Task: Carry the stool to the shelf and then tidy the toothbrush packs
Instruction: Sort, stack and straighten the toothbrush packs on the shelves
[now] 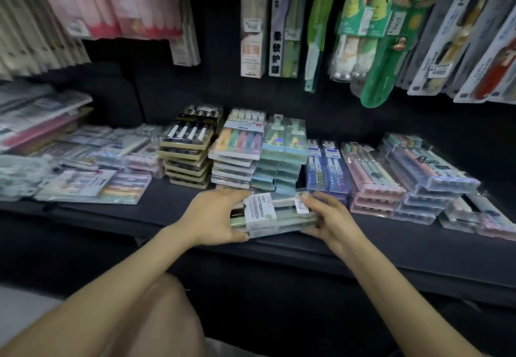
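Head view. A bundle of toothbrush packs (275, 218) was held low at the front edge of the shelf (173, 211), between the two hands and touching both. Its long axis was laid across the view, left to right, with the printed label towards the left end. Whether its underside rested on the shelf could not be told. The left hand (215, 217) was closed round the left end, fingers curled over the far edge and thumb tucked at the near lower corner. The right hand (331, 218) was closed round the right end, fingertips laid over the top by the price sticker, thumb hidden. Neither hand was nearer, and the grip was shared evenly. Directly behind the bundle a mint-green stack (279, 161) was noted, with other squared stacks to either side. Loose packs (92, 186) were spread flat at far left, less orderly. The stool was not in view. A bent knee (156, 314) was seen low, so the person was judged seated or crouched. The coming move was judged a short push away from the body, onto or beside the stacks behind.
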Demonstrator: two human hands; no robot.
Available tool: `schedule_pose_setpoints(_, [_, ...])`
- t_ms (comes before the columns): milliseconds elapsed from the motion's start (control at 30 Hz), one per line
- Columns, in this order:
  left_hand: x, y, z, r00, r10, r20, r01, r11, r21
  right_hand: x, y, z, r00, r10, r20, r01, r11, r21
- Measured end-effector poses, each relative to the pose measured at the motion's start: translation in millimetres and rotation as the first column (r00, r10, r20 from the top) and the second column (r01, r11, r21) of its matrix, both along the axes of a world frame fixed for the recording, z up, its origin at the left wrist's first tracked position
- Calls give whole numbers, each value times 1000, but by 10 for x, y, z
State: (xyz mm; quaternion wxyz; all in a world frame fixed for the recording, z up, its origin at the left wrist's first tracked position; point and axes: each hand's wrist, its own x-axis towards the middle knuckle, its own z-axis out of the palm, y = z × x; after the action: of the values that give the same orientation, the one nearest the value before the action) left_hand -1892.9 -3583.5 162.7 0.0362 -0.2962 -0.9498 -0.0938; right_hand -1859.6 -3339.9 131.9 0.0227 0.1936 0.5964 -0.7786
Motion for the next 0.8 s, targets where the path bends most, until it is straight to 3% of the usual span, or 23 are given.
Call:
schedule_pose_setpoints(100, [82,-173,-47,1000,17,-27,-17,1000,8,-33,-207,3,999,-26,-19,27,1000,17])
schedule_pose_setpoints(200, [63,-367,-31,993,25,118,-29,999,34,-47,-410,13,997,-72,-26,73,997,39])
schedule_pose_setpoints(333, [-159,-724,19,946,8,324,-108,950,292,-146,-662,38,997,-67,-35,68,996,52])
schedule_pose_setpoints(467, [-484,-1141,-98,960,42,278,-173,868,466,-331,-913,-7,996,-89,-1,89,995,-54])
schedule_pose_setpoints(567, [-696,-1483,-229,977,169,134,-215,812,543,-455,-1044,-59,996,-87,33,88,996,-2])
schedule_pose_setpoints(700, [-928,-2051,-407,910,393,-133,-331,882,336,-570,-1075,16,993,-38,112,7,963,268])
schedule_pose_setpoints(800, [-1085,-2350,-387,916,400,33,-401,912,87,-612,-1031,135,989,26,148,-87,905,417])
